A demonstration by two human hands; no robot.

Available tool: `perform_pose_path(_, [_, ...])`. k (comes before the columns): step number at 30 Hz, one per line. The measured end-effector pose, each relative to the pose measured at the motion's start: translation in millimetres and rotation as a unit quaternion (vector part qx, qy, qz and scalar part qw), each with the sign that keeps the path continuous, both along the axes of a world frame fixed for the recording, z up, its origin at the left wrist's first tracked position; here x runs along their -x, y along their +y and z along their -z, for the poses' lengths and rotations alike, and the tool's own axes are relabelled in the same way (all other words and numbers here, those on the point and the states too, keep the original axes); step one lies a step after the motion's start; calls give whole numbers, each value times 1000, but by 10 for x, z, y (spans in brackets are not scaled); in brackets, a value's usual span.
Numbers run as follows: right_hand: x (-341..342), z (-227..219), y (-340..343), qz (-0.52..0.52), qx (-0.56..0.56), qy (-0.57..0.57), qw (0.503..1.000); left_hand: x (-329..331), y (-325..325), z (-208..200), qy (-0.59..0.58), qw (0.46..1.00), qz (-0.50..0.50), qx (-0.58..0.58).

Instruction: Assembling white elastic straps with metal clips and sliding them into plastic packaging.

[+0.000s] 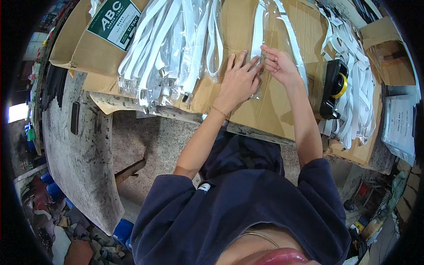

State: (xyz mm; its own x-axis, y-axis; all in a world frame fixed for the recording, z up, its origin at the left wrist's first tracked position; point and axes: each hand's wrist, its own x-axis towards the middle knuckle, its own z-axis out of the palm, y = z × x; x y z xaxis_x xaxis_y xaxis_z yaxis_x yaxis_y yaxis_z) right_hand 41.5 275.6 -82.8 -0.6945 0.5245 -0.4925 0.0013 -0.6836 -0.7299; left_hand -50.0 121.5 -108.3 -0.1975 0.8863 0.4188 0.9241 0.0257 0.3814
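A white lanyard strap [258, 31] lies in a clear plastic sleeve [289, 33] on a cardboard sheet [269, 117]. My left hand [240, 84] rests flat over the lower part of the sleeve, fingers spread. Beside it, my right hand [281, 66] has its index finger reaching toward the strap and the other fingers curled in. Whatever those curled fingers pinch is too small to make out. To the left lies a pile of bagged white lanyards [172, 48] with metal clips at their near ends.
A black tape dispenser [329, 95] with a yellow core stands right of my hands. Beyond it hang loose white lanyards [353, 88]. Cardboard boxes stand at the far left [84, 48] and far right [388, 57]. A worn grey tabletop [81, 145] extends at the left.
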Motion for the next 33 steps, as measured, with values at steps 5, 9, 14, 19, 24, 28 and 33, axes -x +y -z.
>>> perform_pose_path(5, [-2, -42, -14, -1, -33, -17, 999, 21, -21, 3, -21, 1000, 3, -15])
perform_pose_path(9, [-4, -49, -34, -5, -62, -31, 998, 18, -40, 1, -20, 1000, 6, -4])
perform_pose_path(14, [54, -32, -6, -25, -95, -82, 992, 13, -32, 3, -12, 1000, 8, 4])
perform_pose_path(19, [97, 59, -22, -32, -124, -105, 986, 5, -16, 15, -16, 1000, 5, 0])
perform_pose_path(24, [159, 87, -76, -4, -152, -136, 979, 14, -9, 7, -9, 1000, 5, -1])
perform_pose_path(28, [194, 103, -119, 17, -201, -162, 966, 15, -24, 16, -9, 1000, 0, -5])
perform_pose_path(33, [201, 144, -145, 21, -253, -190, 948, 15, -15, 20, -11, 1000, 5, -4])
